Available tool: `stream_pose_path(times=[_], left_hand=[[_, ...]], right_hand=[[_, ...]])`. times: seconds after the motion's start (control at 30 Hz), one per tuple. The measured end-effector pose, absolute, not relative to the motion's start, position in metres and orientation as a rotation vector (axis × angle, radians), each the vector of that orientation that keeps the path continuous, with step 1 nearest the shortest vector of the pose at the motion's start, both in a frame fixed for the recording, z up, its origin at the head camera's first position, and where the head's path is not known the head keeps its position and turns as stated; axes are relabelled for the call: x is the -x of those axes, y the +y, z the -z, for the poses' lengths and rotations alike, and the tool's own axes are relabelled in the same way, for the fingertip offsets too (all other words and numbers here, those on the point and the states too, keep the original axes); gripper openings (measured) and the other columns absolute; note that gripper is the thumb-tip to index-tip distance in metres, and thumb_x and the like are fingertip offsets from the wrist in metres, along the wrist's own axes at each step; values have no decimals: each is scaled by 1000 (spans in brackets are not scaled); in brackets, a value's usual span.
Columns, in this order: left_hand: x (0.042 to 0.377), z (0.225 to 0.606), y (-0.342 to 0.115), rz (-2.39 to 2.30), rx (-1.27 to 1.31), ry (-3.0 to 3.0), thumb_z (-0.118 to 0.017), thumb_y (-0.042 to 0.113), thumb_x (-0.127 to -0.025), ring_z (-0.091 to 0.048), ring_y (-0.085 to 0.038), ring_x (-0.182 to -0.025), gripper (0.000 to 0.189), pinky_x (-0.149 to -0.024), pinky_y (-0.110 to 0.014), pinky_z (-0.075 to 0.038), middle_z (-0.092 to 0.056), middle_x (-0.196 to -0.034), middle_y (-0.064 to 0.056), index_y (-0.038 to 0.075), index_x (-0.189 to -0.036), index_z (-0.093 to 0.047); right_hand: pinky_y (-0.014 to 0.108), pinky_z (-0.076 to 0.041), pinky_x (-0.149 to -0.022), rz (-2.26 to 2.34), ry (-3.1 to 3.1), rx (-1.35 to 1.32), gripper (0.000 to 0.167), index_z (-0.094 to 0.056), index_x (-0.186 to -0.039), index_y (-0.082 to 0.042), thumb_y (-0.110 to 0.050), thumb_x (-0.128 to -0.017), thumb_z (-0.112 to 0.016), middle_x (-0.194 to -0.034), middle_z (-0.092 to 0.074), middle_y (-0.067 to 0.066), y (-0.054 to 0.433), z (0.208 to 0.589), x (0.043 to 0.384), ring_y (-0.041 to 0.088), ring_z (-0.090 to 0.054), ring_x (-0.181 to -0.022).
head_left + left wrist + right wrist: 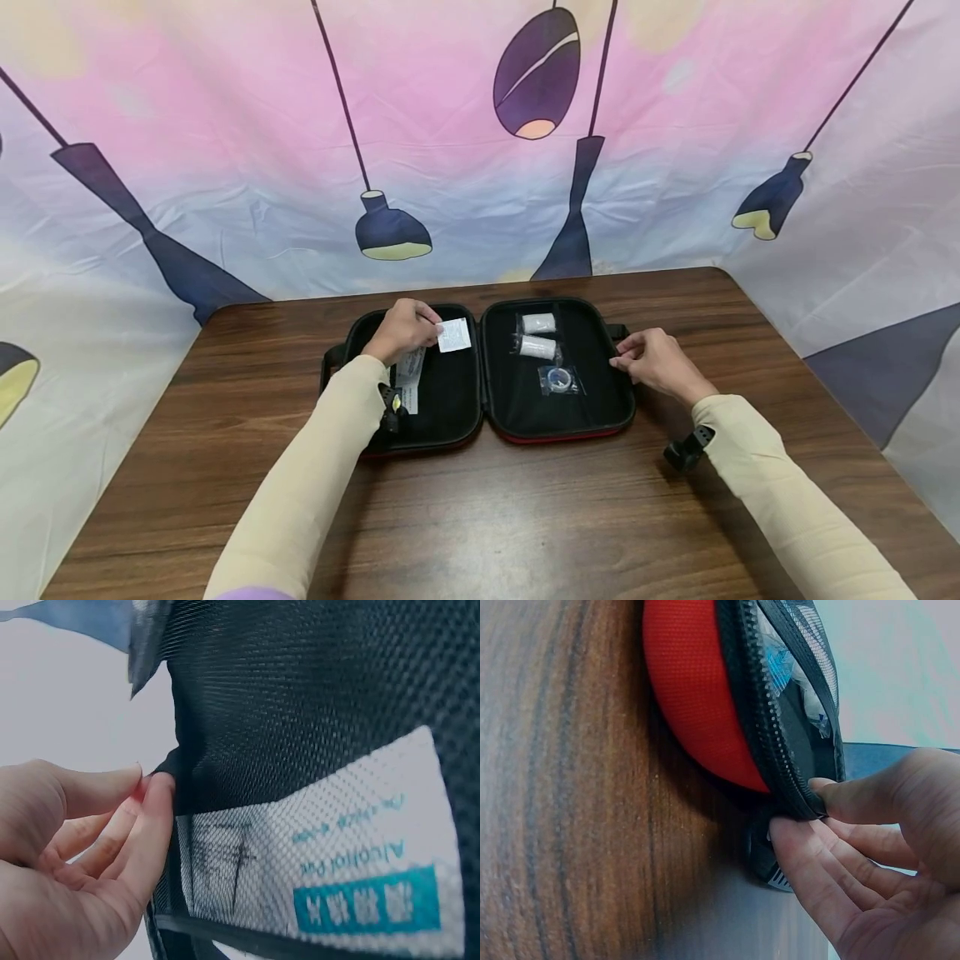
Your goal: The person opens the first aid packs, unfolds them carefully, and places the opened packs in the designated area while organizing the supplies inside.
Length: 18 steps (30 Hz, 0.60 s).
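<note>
A red zip case with a black inside lies unfolded on the table, its left half [450, 417] and right half [517, 408] joined in the middle. At the left half, my left hand [405, 329] pinches the edge of the black mesh pocket [247, 742]. A small white packet [453, 335] shows right beside its fingertips. Behind the mesh lies a strip of alcohol pad packets [360, 870]. My right hand [660, 362] pinches the zippered rim [780, 750] of the right half between thumb and fingers.
Under mesh in the right half are two white wrapped rolls, an upper roll [538, 323] and a lower roll [537, 347], and a bagged roll of tape [559, 381]. The wooden table [480, 517] meets a patterned cloth backdrop [465, 150] at the back.
</note>
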State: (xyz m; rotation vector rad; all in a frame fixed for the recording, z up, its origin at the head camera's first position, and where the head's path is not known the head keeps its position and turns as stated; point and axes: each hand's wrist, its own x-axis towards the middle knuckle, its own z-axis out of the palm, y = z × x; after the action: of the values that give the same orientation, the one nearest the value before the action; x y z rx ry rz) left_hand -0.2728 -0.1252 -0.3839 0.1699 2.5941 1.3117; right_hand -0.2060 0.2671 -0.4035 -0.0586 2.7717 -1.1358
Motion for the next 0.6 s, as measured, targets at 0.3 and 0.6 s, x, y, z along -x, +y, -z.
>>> stream_pose_path(times=[0.3, 0.6], left_hand=[[263, 373, -148, -1426, -101, 2579, -62, 7, -100, -72, -33, -94, 23, -87, -43, -59, -68, -111, -23, -5, -119, -68], [230, 361, -187, -1381, -40, 2656, -64, 7, -100, -73, -23, -86, 24, -87, -43, -59, -68, -110, -24, -7, -120, -68]], right_hand=[[32, -57, -64, 1118, 2785, 77, 32, -66, -116, 13, -12, -96, -70, -93, -71, 17, 269, 404, 205, 16, -67, -66], [34, -58, -65, 1105, 2781, 83, 33, -65, -116, 13, -13, -96, -70, -93, -71, 18, 269, 403, 205, 17, -68, -66]])
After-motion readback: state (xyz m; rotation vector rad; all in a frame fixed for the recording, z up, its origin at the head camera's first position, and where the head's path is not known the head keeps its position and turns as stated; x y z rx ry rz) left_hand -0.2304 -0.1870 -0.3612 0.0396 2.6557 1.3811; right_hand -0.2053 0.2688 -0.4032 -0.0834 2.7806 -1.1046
